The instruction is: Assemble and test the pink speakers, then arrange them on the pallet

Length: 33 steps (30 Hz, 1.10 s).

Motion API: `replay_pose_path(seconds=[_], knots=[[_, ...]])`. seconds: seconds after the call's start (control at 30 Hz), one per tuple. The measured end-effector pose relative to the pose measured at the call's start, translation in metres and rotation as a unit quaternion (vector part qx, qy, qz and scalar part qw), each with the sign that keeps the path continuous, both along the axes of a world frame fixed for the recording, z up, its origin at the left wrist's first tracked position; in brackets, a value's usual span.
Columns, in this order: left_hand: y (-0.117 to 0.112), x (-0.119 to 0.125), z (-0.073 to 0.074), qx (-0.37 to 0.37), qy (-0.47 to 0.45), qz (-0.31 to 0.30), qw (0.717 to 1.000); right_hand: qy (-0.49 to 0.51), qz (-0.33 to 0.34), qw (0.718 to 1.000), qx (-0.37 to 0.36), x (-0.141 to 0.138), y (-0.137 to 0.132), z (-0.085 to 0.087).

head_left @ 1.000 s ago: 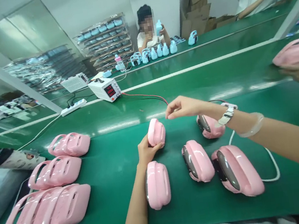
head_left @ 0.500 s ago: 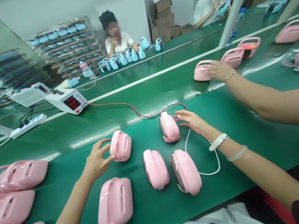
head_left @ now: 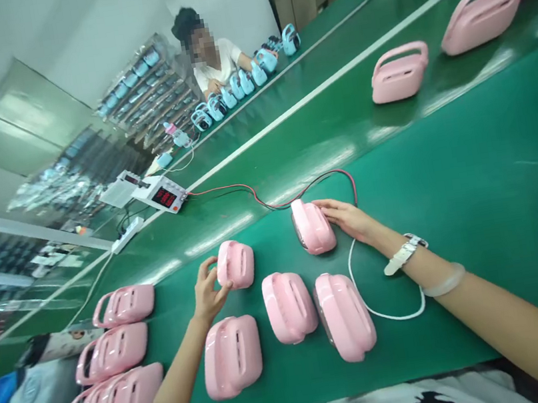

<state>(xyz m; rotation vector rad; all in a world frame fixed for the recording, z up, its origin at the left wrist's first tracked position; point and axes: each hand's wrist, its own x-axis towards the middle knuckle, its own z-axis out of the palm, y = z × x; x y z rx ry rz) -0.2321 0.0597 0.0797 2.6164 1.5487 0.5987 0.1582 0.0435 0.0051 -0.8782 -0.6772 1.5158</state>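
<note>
My left hand [head_left: 208,294] curls its fingers around the near side of a small pink device [head_left: 236,264] on the green table [head_left: 475,197]. My right hand [head_left: 348,217] rests flat, fingers stretched, against the right side of another pink device [head_left: 312,225], where red and black wires [head_left: 269,203] and a white cable [head_left: 391,311] end. Three more pink devices [head_left: 233,355] [head_left: 289,306] [head_left: 345,314] lie in a row nearer to me.
Several pink handled shells [head_left: 114,352] lie at the left. A power supply with a red display [head_left: 161,195] and a power strip [head_left: 127,234] stand behind. Two pink shells [head_left: 400,72] [head_left: 486,11] lie on the far belt. A seated person [head_left: 211,55] handles blue devices [head_left: 241,84].
The view tilted and swung left. A co-worker's arm that reached onto the belt at right has gone. My left hand closed in on its device; my right hand stayed by the wired one.
</note>
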Motion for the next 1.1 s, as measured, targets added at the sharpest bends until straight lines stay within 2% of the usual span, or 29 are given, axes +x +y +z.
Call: replay_pose_path(seconds=[0.3, 0.8, 1.1], knots=[[-0.004, -0.009, -0.014, 0.053, -0.030, 0.022, 0.998, -0.008, -0.006, 1.000, 0.003, 0.000, -0.002, 0.000], [0.000, -0.016, -0.048, 0.109, -0.111, -0.019, 0.988, -0.007, 0.005, 1.000, -0.028, 0.007, -0.007, 0.003], [-0.004, -0.011, -0.054, 0.095, -0.138, 0.007, 0.986, -0.012, 0.005, 0.999, -0.033, 0.008, -0.006, 0.003]])
